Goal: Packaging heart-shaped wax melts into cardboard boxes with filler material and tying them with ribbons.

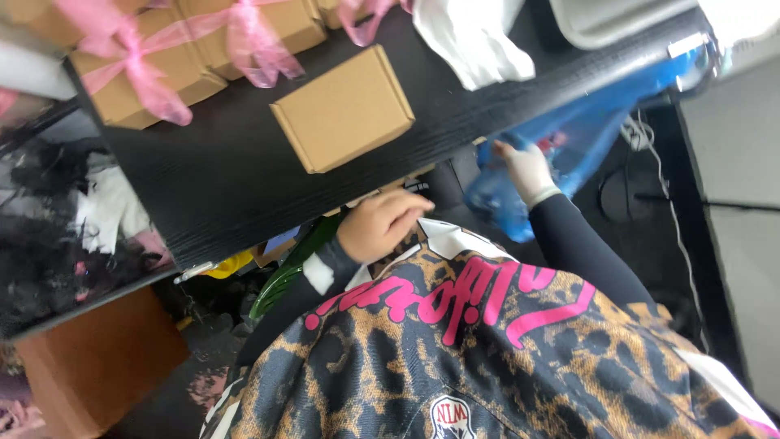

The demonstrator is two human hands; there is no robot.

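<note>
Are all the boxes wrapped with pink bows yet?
Not all. Two cardboard boxes with pink ribbon bows sit at the back of the black table. One plain box has no ribbon. The right hand reaches into a blue plastic bag below the table edge; the left hand rests near the edge, holding nothing clearly visible.

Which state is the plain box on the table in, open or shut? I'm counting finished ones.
Shut: the plain box has its lid flat and flaps tucked, no ribbon.
</note>
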